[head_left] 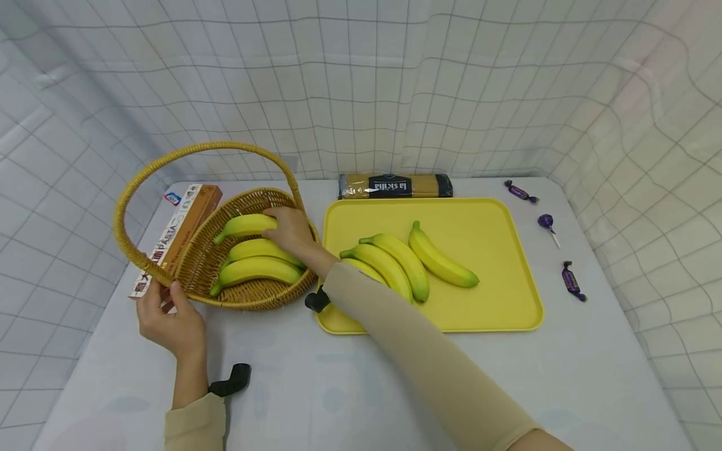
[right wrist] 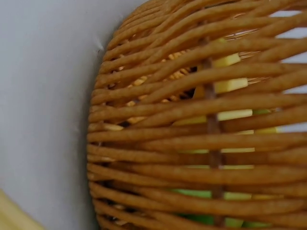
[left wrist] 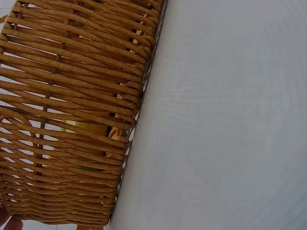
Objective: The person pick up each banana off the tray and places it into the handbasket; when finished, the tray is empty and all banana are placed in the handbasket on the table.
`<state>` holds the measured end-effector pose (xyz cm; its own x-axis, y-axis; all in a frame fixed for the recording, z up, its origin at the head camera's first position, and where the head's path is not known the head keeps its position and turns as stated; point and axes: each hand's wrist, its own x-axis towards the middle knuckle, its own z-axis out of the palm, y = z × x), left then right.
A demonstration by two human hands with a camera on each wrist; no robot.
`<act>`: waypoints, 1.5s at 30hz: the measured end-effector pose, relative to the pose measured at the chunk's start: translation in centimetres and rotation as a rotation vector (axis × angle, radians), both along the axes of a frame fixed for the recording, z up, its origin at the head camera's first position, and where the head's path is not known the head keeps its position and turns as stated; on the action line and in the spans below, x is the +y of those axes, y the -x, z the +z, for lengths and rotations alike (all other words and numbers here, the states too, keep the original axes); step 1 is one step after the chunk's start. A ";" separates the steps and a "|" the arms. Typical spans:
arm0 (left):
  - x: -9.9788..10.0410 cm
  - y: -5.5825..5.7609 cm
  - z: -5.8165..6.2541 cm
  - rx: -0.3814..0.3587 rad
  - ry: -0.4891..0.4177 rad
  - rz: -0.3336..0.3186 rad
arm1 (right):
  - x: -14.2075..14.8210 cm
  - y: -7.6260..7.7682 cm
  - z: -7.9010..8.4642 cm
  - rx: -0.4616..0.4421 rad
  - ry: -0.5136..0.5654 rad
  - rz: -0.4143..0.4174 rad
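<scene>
A wicker basket [head_left: 194, 272] with a tall arched handle [head_left: 125, 207] stands at the left. My left hand [head_left: 175, 326] pinches its rim near the handle's left foot; fingertips [left wrist: 14, 224] show at the left wrist view's lower corner. Reaching over the basket's right side, my right hand [head_left: 293, 233] grips one end of a banana [head_left: 245, 226] inside it. In front of that lie other bananas [head_left: 256, 270] in the basket. The right wrist view shows only the woven wall [right wrist: 153, 158], yellow and green through its gaps; the right hand is hidden there.
Right of the basket, a yellow tray [head_left: 496, 250] holds several bananas [head_left: 442, 260], partly covered by my right sleeve [head_left: 417, 351]. A pasta box [head_left: 175, 235] lies behind the basket, a spaghetti pack [head_left: 395, 186] behind the tray. Wrapped candies [head_left: 572, 280] and a lollipop [head_left: 546, 221] lie at right.
</scene>
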<state>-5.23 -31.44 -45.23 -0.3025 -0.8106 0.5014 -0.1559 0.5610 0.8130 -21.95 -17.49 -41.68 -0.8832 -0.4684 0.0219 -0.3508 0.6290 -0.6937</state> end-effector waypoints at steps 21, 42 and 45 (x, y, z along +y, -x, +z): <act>0.2 -0.1 0.3 0.020 0.009 -0.022 | -0.4 0.0 0.1 0.002 -0.100 0.016; 0.1 0.0 0.0 0.010 0.007 -0.014 | 0.4 -0.3 0.0 0.127 0.011 0.049; 0.1 0.0 0.0 0.015 0.005 -0.013 | 1.2 -0.8 0.6 0.123 0.088 0.088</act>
